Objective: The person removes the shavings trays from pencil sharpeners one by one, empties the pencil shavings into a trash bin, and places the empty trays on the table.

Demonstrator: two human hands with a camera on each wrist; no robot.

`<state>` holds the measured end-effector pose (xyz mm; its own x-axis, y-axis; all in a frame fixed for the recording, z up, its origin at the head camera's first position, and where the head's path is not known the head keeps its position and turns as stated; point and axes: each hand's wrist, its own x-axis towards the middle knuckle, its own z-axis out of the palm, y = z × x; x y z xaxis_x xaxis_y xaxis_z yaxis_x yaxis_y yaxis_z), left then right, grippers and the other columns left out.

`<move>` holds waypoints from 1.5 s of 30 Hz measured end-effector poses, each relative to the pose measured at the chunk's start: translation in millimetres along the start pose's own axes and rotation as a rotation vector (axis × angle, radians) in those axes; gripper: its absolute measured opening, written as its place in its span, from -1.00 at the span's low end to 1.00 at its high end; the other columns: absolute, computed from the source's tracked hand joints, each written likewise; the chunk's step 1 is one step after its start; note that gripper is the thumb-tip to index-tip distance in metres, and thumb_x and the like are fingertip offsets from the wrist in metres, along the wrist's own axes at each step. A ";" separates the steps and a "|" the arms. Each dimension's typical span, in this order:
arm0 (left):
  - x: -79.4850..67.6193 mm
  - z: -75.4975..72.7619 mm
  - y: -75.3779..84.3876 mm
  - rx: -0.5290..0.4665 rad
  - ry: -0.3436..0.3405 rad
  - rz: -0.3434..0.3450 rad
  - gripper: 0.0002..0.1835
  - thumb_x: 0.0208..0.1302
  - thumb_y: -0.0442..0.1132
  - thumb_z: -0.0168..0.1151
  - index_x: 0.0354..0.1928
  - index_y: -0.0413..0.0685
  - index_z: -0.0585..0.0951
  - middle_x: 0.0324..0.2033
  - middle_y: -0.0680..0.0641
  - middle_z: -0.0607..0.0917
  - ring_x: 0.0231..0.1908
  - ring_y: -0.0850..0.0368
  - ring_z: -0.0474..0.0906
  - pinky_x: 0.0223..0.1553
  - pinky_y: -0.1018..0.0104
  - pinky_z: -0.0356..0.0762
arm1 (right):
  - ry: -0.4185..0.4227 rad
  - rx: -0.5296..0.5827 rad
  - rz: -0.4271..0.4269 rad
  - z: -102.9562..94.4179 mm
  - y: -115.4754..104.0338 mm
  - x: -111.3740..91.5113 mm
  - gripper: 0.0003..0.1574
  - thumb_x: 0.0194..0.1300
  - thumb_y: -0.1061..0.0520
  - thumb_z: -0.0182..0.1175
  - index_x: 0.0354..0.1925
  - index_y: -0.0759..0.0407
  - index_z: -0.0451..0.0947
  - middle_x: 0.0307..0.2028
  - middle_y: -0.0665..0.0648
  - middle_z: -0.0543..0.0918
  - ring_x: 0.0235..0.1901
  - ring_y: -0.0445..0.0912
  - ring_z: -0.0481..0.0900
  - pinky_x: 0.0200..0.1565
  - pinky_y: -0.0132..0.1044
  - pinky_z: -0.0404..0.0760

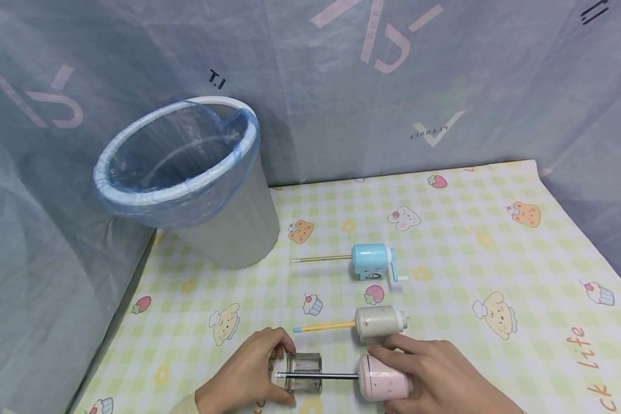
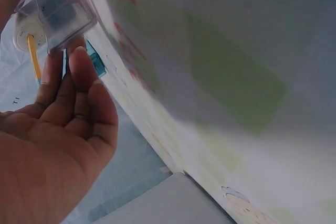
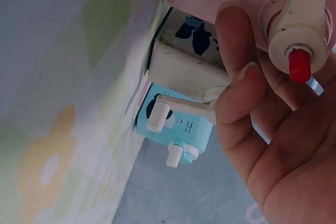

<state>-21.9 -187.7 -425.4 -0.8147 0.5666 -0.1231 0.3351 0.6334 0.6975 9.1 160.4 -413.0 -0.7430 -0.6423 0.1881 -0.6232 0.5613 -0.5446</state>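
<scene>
My left hand (image 1: 248,368) grips a clear plastic box (image 1: 306,362), its thumb and fingers at the left end; the box also shows in the left wrist view (image 2: 68,17). Across it in the head view runs a black pencil (image 1: 338,376), its far end inside a pink crank pencil sharpener (image 1: 385,379). My right hand (image 1: 437,368) holds that sharpener round its right side. In the right wrist view its crank carries a red knob (image 3: 300,66). Just behind stands a grey sharpener (image 1: 376,323) with a yellow pencil (image 1: 326,327) in it.
Farther back stands a blue crank sharpener (image 1: 370,259) holding a gold-coloured pencil (image 1: 321,259). A large bin (image 1: 238,230) with a blue liner is at the back left. A checked, cartoon-printed cloth (image 1: 445,253) covers the table; grey fabric (image 1: 341,115) hangs behind it.
</scene>
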 end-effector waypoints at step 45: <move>-21.1 -50.7 11.5 0.166 -0.051 -0.040 -0.11 -0.11 0.42 0.38 0.28 0.29 0.37 0.19 0.22 0.41 0.12 0.17 0.39 0.02 -0.08 0.42 | 0.112 -0.135 -0.070 -20.6 -1.6 -4.7 -0.14 0.08 -0.38 0.35 0.28 -0.10 0.47 0.04 -0.24 0.49 -0.41 -0.47 0.36 -0.45 -0.63 0.31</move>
<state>-24.9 -219.1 -378.9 -0.8056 0.5624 -0.1866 0.3800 0.7320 0.5654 8.5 173.3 -396.1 -0.7142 -0.6247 0.3158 -0.6961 0.5867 -0.4138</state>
